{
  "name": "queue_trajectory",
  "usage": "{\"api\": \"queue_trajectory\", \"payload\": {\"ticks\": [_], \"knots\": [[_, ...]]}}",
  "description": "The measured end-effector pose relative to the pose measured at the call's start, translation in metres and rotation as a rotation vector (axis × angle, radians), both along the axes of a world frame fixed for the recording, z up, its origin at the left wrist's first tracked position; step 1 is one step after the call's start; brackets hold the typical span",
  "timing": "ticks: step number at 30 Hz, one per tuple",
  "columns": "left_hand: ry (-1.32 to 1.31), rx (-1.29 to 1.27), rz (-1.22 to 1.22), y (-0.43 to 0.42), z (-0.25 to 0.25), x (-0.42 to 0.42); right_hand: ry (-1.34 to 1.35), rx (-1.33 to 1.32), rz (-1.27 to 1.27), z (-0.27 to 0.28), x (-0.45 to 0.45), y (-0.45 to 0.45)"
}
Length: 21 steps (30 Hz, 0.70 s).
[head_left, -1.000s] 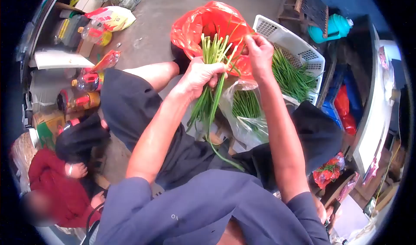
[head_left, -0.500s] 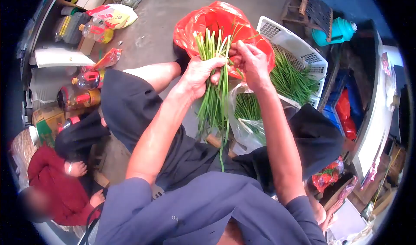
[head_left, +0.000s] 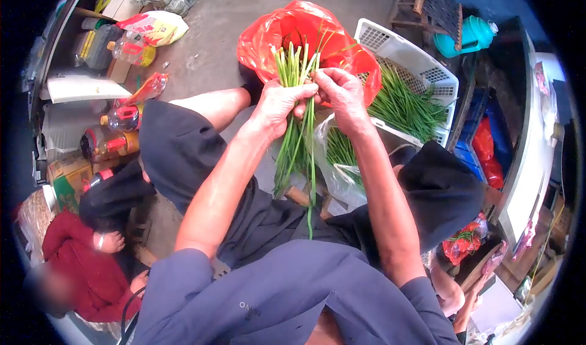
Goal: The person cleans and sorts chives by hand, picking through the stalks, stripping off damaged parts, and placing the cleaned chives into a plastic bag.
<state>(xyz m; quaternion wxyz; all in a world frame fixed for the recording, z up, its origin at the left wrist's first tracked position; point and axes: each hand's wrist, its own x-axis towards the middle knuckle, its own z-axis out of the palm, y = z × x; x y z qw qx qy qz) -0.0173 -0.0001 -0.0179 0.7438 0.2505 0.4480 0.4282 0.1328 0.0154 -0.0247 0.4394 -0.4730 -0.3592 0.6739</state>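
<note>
My left hand point(head_left: 278, 105) is wrapped round a bunch of garlic chives point(head_left: 294, 152), pale stem ends pointing away from me and green leaves hanging toward my lap. Thumb and fingers of my right hand point(head_left: 343, 94) are pinched together at the bunch's right side, touching the stems; they seem to grip one or a few chives, partly hidden by the fingers. Just beyond both hands gapes a red plastic bag point(head_left: 264, 38). More chives lie in a clear plastic bag point(head_left: 323, 138) under my right forearm.
A white plastic basket point(head_left: 448, 83) with loose chives stands at the right. Beyond it are a teal jug point(head_left: 475, 37) and a dark woven chair point(head_left: 441, 12). Bottles point(head_left: 122, 118) line the left side. A person in a maroon top point(head_left: 91, 272) sits at lower left; another person's hand point(head_left: 473, 296) shows at lower right.
My right hand has moved in against the stems, its fingers now closer to my left hand. My left hand keeps hold of the bunch. The whole view has shifted slightly.
</note>
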Motion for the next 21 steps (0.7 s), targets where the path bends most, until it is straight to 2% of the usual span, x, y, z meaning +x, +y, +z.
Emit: {"api": "queue_trajectory", "payload": {"ticks": [15, 21], "knots": [[-0.105, -0.069, -0.033, 0.002, 0.001, -0.001, 0.026, -0.011, -0.023, -0.016, 0.001, 0.000], [-0.150, -0.143, -0.077, 0.000, 0.008, 0.001, -0.127, 0.017, -0.107, -0.023, -0.001, 0.009]]}}
